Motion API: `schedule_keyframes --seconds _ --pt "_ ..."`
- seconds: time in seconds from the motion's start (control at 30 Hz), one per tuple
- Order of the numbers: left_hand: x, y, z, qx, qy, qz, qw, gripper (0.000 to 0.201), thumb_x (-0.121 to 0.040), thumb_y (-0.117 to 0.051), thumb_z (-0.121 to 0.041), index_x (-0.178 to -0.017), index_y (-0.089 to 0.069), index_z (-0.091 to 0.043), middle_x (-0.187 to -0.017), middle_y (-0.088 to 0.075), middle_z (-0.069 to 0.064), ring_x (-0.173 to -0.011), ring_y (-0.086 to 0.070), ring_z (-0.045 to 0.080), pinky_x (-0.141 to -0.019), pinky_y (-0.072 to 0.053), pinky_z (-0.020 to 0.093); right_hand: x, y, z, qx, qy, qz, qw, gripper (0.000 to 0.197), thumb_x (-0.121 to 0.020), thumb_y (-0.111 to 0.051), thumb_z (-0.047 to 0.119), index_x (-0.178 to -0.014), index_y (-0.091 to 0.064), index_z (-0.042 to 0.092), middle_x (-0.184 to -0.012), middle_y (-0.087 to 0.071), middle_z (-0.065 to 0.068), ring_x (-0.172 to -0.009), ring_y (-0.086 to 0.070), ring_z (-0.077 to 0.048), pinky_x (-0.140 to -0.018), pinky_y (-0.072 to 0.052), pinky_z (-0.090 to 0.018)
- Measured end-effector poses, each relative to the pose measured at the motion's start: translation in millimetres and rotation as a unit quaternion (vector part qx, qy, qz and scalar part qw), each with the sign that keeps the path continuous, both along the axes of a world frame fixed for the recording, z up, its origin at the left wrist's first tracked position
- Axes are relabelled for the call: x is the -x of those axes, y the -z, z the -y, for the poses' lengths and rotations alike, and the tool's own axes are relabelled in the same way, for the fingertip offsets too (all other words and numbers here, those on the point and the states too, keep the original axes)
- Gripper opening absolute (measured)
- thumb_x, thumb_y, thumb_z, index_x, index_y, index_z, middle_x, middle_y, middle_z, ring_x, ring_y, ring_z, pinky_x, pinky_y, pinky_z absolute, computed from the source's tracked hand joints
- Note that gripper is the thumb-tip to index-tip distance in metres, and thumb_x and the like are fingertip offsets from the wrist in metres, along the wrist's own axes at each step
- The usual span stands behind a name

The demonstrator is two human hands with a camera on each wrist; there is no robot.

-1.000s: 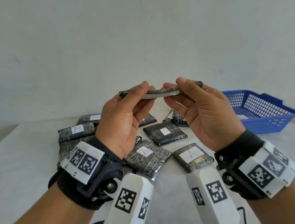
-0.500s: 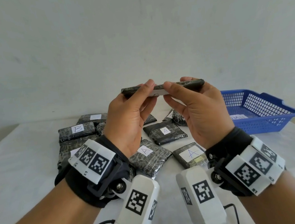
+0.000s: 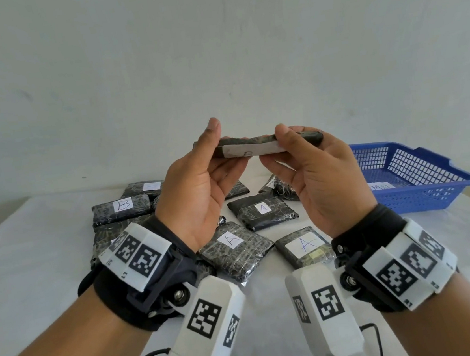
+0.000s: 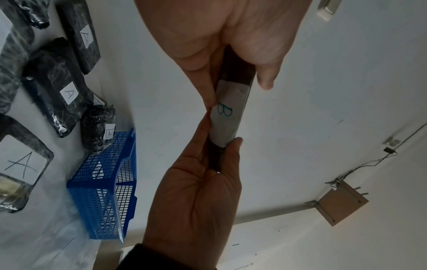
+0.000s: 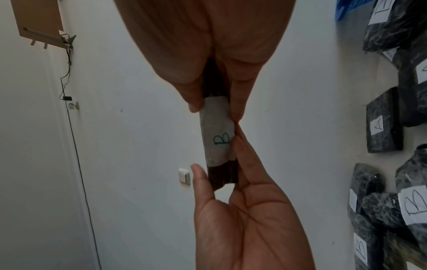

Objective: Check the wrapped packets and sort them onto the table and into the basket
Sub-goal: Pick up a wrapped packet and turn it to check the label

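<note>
The person held one flat, dark packet (image 3: 256, 143) up over the table (image 3: 32, 276), edge-on, its glossy wrap crinkled and a white paper label (image 4: 227, 117) marked with a green B stuck across its middle. The left hand (image 3: 197, 191) pinched one end between thumb and curled fingers; the right hand (image 3: 316, 173) pinched the other end the same way, fingertips of the two hands nearly meeting under the label. Below the fingers lay a scatter of other packets (image 3: 236, 248), rectangular, shrink-wrapped and mottled grey-black, each with a small white square lettered A or B. Off beyond the right hand's fingers stood a blue plastic mesh basket (image 3: 425, 196), shallow and rectangular, on the white tabletop.
</note>
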State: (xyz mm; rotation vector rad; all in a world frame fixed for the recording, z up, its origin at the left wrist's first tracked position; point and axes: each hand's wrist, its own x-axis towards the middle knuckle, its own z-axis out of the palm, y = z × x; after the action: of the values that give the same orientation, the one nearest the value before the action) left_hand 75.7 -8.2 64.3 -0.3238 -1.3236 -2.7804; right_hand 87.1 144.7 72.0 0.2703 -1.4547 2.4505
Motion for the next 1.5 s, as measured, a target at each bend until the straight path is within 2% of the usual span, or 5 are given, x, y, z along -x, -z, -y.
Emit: schedule_keyframes --seconds 0.43,0.77,0.87,1.03,1.5 --pt "7.7 -1.8 13.3 -0.051 0.028 0.018 0.998 0.027 -0.101 -0.057 -0.030 -0.096 -0.064 -0.005 -0.099 -0.077 0.017 -0.095 -0.076 0.024 -0.083 -0.064 0.030 -8.9 -6.5 -19.0 -0.028 -0.114 -0.059 0.991 0.028 -0.089 -0.062 0.015 -0.113 -0.063 0.002 -0.106 -0.074 -0.012 -0.103 -0.070 -0.028 -0.098 -0.060 -0.042" --pt "-2.9 -2.4 8.8 0.273 -0.043 -0.116 0.954 0.032 -0.089 -0.071 -0.039 -0.112 -0.072 -0.016 -0.119 -0.070 0.012 -0.107 -0.069 0.007 -0.098 -0.059 0.040 -8.9 2.3 -17.9 -0.385 0.079 -0.183 0.901 0.018 -0.089 -0.081 0.007 -0.101 -0.076 0.019 -0.096 -0.080 0.001 -0.093 -0.076 -0.010 -0.086 -0.061 -0.027" --pt "-5.2 -0.6 8.0 0.274 -0.022 -0.159 0.948 0.037 -0.087 -0.073 -0.050 -0.103 -0.075 -0.016 -0.113 -0.071 0.022 -0.108 -0.068 0.028 -0.107 -0.052 0.047 -13.2 2.9 -15.5 -0.373 0.053 -0.167 0.911 0.017 -0.092 -0.080 0.019 -0.107 -0.074 0.015 -0.100 -0.079 -0.001 -0.093 -0.077 -0.014 -0.085 -0.062 -0.028" --pt "-3.1 4.7 8.2 0.233 -0.009 -0.156 0.960 0.033 -0.075 -0.071 -0.050 -0.089 -0.077 -0.022 -0.096 -0.076 0.001 -0.101 -0.070 0.012 -0.100 -0.055 0.031 -13.2 1.0 -12.4 -0.332 0.052 -0.164 0.928 0.033 -0.090 -0.065 0.041 -0.101 -0.074 0.012 -0.099 -0.079 -0.009 -0.100 -0.077 -0.030 -0.095 -0.059 -0.058" --pt "-7.3 8.0 -0.1 0.222 -0.068 -0.163 0.959 0.032 -0.073 -0.073 -0.045 -0.087 -0.072 -0.017 -0.083 -0.074 0.000 -0.090 -0.068 0.021 -0.104 -0.051 0.053 -7.5 2.1 -4.0 -0.267 0.063 -0.134 0.952 0.022 -0.083 -0.075 0.028 -0.085 -0.073 0.007 -0.086 -0.076 -0.018 -0.094 -0.074 -0.043 -0.092 -0.059 -0.062"
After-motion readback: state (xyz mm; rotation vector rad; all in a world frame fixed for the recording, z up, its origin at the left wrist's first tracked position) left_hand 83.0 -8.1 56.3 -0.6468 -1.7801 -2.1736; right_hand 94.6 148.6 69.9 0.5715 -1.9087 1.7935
